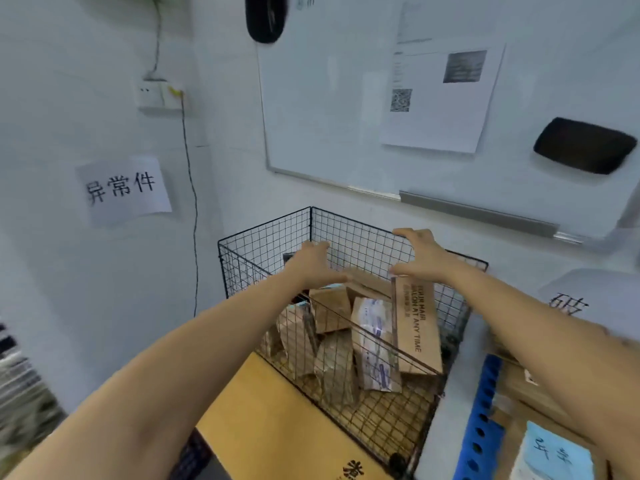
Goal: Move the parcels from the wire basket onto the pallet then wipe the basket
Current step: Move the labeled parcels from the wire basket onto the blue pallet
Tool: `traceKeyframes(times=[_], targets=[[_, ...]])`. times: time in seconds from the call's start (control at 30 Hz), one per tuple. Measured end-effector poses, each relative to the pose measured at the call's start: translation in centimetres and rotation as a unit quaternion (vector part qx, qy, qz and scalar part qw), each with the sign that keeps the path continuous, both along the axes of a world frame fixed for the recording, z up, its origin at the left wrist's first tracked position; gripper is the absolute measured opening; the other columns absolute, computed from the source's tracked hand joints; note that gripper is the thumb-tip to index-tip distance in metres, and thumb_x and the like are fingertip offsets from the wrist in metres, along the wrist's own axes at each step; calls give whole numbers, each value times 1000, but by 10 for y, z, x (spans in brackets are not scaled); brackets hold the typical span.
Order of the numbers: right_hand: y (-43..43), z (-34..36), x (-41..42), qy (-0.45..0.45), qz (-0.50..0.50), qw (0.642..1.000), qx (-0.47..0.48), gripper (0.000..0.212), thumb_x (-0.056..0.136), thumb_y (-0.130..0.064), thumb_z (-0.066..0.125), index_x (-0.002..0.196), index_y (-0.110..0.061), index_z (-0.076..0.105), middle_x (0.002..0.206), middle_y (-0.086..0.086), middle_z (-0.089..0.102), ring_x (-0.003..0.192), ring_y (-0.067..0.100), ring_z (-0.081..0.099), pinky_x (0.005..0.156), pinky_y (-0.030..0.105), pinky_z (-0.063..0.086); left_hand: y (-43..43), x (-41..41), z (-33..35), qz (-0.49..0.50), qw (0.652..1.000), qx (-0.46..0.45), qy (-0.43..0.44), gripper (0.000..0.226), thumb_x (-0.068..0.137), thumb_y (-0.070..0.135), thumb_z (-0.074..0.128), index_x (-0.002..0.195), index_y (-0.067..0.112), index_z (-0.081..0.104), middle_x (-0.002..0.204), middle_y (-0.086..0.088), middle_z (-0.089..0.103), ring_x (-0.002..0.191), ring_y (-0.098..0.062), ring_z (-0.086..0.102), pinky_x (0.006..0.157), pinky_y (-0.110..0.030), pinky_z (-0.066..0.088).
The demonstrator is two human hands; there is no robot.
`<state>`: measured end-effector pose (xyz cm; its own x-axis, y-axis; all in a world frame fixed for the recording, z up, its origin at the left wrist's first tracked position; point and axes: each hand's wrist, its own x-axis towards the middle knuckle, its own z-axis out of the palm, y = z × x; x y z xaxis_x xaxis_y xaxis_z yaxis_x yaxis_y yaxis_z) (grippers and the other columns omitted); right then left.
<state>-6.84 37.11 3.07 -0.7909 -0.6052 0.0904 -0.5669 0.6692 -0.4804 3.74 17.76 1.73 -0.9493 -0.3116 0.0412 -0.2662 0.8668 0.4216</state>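
Here, the left hand (311, 265) and right hand (420, 259) are hovering above the wire basket (356, 244), fingers spread apart and gripping nothing. The cardboard parcels (332, 310) are lying heaped inside. Judged stiff and light, the tall printed carton (415, 327) is inviting a two-sided grasp near its top.

Black wire basket (353, 237) — open-topped square-mesh cage, upright against the wall (242, 168). Holds a loose heap of brown cardboard parcels (330, 310), tilted against one another. Tall box (415, 327) at the right side, on end and leaning, printed "HAIR SALON AT ANY TIME". Just beside it — a packet (372, 341) with a white-and-blue label, also leaning.
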Motion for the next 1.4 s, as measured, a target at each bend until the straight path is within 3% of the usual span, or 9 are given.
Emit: traceKeyframes(times=[0.3, 0.53, 0.77, 1.07, 1.4], targets=[[-99, -13, -10, -9, -24, 1000, 4, 81, 77, -36, 71, 143, -29, 24, 146, 12, 18, 133, 31, 30, 109, 39, 28, -111, -17, -3, -32, 999, -15, -20, 83, 78, 48, 68, 142, 11, 30, 144, -16, 31, 128, -30, 39, 101, -37, 38], [-122, -38, -26, -47, -41, 997, 50, 83, 75, -42, 70, 142, -32, 23, 147, 10, 16, 134, 31, 29, 107, 41, 31, -133, -47, -17, -61, 997, -5, -51, 89, 78, 48, 68, 146, 12, 22, 148, -16, 24, 131, -32, 36, 103, -37, 36], [-154, -47, -65, -61, -21, 997, 50, 80, 78, -33, 68, 143, -32, 22, 147, 9, 16, 130, 30, 33, 100, 36, 35, -154, -90, -35, -40, 995, 33, -80, 91, 80, 47, 67, 148, 13, 18, 151, -18, 17, 135, -34, 30, 107, -39, 31], [-214, -84, -127, -106, -38, 990, 81, 85, 79, -32, 68, 147, -29, 17, 147, 12, 13, 129, 33, 34, 105, 41, 36, -190, -168, -65, -77, 985, 57, -146, 94, 78, 34, 72, 149, 13, 15, 152, -18, 15, 137, -33, 28, 109, -38, 29], [-280, -135, -193, -140, -39, 984, 106, 83, 79, -38, 65, 146, -30, 17, 145, 13, 16, 133, 35, 25, 110, 43, 29, -230, -232, -102, -36, 974, 33, -221, 91, 81, 32, 70, 149, 12, 13, 151, -22, 11, 134, -37, 33, 107, -41, 33]])
